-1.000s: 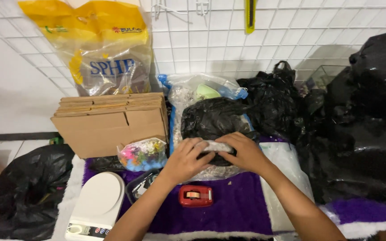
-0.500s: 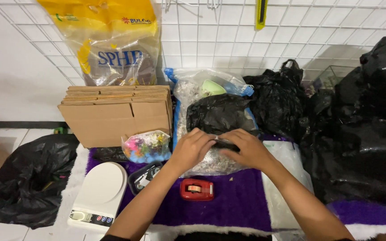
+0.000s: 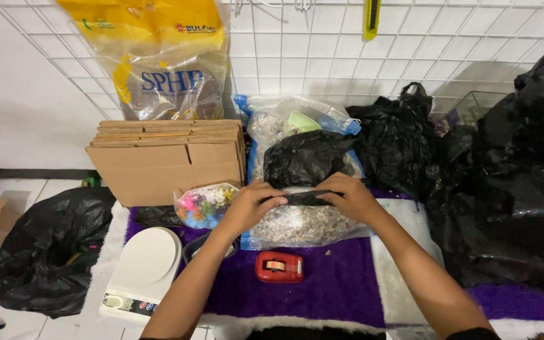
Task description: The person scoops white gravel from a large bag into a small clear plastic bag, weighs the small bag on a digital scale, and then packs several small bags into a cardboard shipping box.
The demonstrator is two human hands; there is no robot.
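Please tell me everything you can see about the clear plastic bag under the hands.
The clear plastic bag lies on the purple furry mat, bulging with small pale, gravel-like bits. Its wall is thin and glossy. The left hand and the right hand press a black plastic roll across its upper part. A red tape dispenser sits just before it.

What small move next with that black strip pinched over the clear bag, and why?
Probably pull the black strip taut and press it down across the clear bag. Both the left hand and the right hand pinch its ends, it lies flat along the bag's top, and the bag of pale bits bulges beneath it, so the strip looks not yet settled.
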